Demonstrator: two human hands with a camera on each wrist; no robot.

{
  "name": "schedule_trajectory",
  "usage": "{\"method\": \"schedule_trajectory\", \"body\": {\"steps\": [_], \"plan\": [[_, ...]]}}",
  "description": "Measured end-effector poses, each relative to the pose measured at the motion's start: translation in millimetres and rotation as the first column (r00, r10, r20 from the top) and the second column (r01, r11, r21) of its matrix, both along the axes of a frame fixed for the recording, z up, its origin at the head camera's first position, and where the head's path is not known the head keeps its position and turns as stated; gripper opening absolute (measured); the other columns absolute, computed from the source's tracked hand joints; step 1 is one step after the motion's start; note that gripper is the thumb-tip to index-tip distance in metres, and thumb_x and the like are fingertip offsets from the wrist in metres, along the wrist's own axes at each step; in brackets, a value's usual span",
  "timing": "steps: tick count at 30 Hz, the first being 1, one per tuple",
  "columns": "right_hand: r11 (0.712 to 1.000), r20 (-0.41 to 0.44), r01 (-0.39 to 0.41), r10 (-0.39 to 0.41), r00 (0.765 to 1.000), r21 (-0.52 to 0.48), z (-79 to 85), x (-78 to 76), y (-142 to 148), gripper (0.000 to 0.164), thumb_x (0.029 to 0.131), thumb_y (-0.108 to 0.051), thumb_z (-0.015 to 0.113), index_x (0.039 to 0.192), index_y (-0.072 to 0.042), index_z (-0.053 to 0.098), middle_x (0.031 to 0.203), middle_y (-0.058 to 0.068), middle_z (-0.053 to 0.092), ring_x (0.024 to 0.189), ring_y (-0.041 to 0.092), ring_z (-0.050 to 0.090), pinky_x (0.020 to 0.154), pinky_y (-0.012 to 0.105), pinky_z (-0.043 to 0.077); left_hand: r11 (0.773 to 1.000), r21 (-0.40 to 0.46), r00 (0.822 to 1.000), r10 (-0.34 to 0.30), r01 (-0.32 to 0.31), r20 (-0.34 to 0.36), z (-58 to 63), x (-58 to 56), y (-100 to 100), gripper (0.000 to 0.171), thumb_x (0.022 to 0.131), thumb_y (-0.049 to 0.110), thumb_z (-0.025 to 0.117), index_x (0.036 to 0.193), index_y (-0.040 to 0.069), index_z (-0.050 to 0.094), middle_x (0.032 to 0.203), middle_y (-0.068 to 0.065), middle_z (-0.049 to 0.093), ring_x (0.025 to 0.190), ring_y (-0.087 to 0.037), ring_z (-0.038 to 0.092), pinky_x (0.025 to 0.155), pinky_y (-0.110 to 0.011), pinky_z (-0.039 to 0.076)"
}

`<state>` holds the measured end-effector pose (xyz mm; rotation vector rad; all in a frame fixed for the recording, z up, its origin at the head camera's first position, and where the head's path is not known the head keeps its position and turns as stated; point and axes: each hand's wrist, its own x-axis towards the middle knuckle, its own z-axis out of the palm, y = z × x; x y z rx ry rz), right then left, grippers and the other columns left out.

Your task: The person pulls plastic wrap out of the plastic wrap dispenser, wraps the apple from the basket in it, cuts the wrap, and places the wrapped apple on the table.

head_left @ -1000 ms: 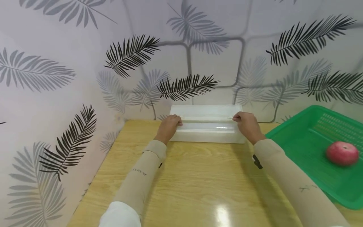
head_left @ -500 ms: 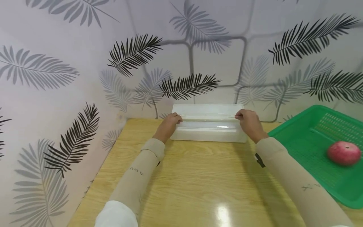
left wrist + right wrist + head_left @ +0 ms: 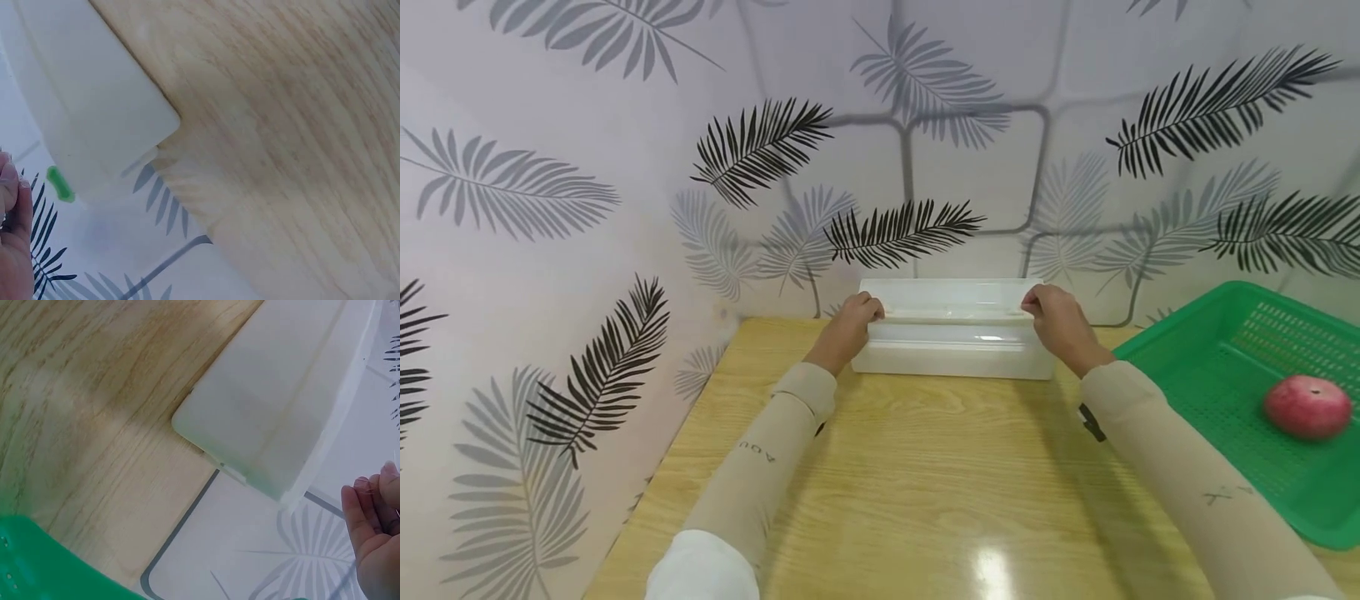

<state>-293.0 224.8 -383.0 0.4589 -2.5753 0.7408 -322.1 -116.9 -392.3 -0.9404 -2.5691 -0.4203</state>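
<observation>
— Hands first: what are they on?

— Both are at the far edge of the wooden table (image 3: 925, 450), one at each end of a white plastic box (image 3: 951, 350). In the head view the left hand (image 3: 848, 331) has its fingers curled over the box's upper left end, and the right hand (image 3: 1057, 325) has its fingers curled over the upper right end. Each seems to pinch the end of a thin clear film (image 3: 953, 315) stretched between them across the top of the box.

— Can you confirm the pinch from the wrist cameras?

— Only partly. The left wrist view shows just the fingertips (image 3: 11, 206) at the frame edge, above the box corner (image 3: 112, 119). The right wrist view shows curled fingers (image 3: 369, 512) just beyond the box's end wall (image 3: 281, 406), with a faint glint of something clear at them. So the grasp reads as a pinch on the film, though the film itself is hard to see.

— Where does the box sit?

— Directly under and between the two hands, flat on the table, its back against the leaf-patterned wall (image 3: 925, 167).

— Anything else near?

— Off to the right of the right hand, well apart from it, a green basket (image 3: 1217, 375) lies on the table with a red apple (image 3: 1306, 406) inside.
</observation>
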Motion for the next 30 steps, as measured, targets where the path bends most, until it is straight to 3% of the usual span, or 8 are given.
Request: {"method": "schedule_trajectory", "body": {"steps": [10,20,30], "plan": [[1.000,0.108,-0.016,0.013,0.994,0.024,11.1,0.0,1.4,0.008,0.091,0.000,0.041,0.094,0.002,0.048,0.093,0.015,0.047,0.085,0.027,0.045,0.071,0.039,0.041,1.000,0.001,0.999,-0.002,0.002,-0.054,21.0,4.4,-1.1,0.034,0.069,-0.025,0.049,0.088,0.003,0.057,0.081,-0.004,0.048,0.078,-0.019,0.044,0.070,-0.025,0.041],[0.997,0.008,-0.073,0.073,0.997,0.004,25.4,-0.7,5.3,0.006,0.088,0.005,0.041,0.089,0.004,0.047,0.087,0.016,0.046,0.082,0.029,0.043,0.070,0.041,0.038,1.000,0.018,0.988,-0.008,0.011,-0.152,39.0,7.4,-1.4,0.036,0.064,-0.026,0.051,0.086,0.003,0.056,0.080,-0.007,0.049,0.079,-0.022,0.045,0.071,-0.028,0.040],[0.997,-0.013,-0.081,0.081,0.997,0.008,46.5,10.0,8.7,0.007,0.090,0.002,0.042,0.090,0.003,0.048,0.090,0.015,0.048,0.082,0.027,0.044,0.068,0.039,0.039,0.998,0.040,0.981,-0.040,0.048,-0.189,59.9,12.3,-4.2,0.037,0.066,-0.026,0.050,0.086,0.003,0.057,0.084,-0.008,0.052,0.083,-0.023,0.047,0.075,-0.029,0.041]]}}
